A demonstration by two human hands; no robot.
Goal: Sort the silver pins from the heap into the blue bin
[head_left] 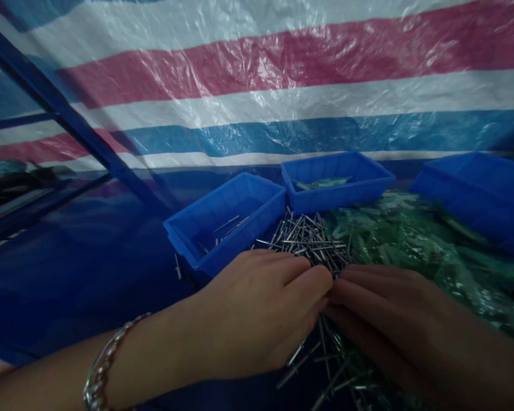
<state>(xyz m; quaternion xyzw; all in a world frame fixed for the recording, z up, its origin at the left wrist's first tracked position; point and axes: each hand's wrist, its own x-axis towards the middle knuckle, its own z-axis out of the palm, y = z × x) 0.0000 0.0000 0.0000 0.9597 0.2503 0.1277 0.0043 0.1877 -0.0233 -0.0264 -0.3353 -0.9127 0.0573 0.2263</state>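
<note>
That blue table [145, 279] holds a heap of metal pins [302, 235], one bin [242, 242] left of it, another bin [342, 197] behind, green plastic [405, 242] right

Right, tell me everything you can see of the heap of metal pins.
The heap of metal pins is a loose jumble of thin, straight, silvery rods, some with a thicker section along the shaft. They lie crisscrossed at many angles, just in front of the left blue bin and middle blue bin, with green plastic wrapping to the right. The left hand and right hand meet over its near side, hiding part; any grip is hidden.
</note>
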